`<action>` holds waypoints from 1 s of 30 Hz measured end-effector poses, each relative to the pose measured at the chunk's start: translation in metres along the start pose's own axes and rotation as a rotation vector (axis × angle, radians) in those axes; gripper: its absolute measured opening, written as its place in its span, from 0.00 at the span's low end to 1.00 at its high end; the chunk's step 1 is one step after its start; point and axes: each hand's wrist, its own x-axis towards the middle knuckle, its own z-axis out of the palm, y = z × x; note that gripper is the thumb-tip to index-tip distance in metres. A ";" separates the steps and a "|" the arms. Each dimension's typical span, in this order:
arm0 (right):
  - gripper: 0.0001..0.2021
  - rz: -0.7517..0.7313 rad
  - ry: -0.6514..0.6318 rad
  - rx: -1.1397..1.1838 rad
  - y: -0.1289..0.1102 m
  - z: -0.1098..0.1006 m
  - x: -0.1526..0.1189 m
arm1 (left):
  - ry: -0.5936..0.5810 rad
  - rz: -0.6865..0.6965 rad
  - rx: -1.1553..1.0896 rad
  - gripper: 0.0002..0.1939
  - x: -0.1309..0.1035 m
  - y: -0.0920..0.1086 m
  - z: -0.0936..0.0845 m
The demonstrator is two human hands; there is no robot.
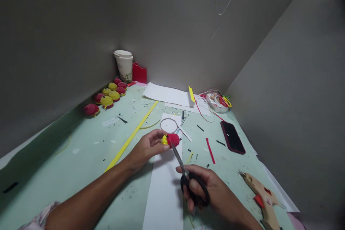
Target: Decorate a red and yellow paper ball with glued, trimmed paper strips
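My left hand [154, 143] holds a small ribbed red and yellow paper piece [173, 139] between thumb and fingers, above a white paper strip [164, 190]. The piece lies on its side, its yellow end toward my left palm, with thin dark bits at the red end. In my right hand [205, 188] is a pair of scissors [179, 158] with black handles, my fingers through the loops. The blade tips reach the red part of the piece; whether they cut into it is too small to tell.
Several red and yellow paper pieces [107, 101] stand at the left by a lidded cup [124, 65]. A yellow strip [132, 136] crosses the table. To the right lie a phone [233, 137] and a glue gun [262, 199]. White sheets [169, 94] are at the back.
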 end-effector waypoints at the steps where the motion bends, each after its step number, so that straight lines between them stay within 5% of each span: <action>1: 0.32 -0.007 -0.001 0.012 0.001 0.000 0.000 | 0.002 0.003 0.000 0.18 0.000 0.000 0.000; 12: 0.27 -0.023 0.109 -0.102 -0.011 0.000 -0.003 | -0.016 -0.008 -0.010 0.17 -0.002 -0.002 0.001; 18: 0.22 -0.137 0.356 -0.639 -0.024 -0.016 -0.009 | -0.029 -0.001 -0.021 0.17 -0.002 -0.001 0.000; 30: 0.22 -0.276 0.362 -1.238 -0.032 -0.023 -0.021 | -0.007 -0.022 0.021 0.19 -0.002 0.004 -0.001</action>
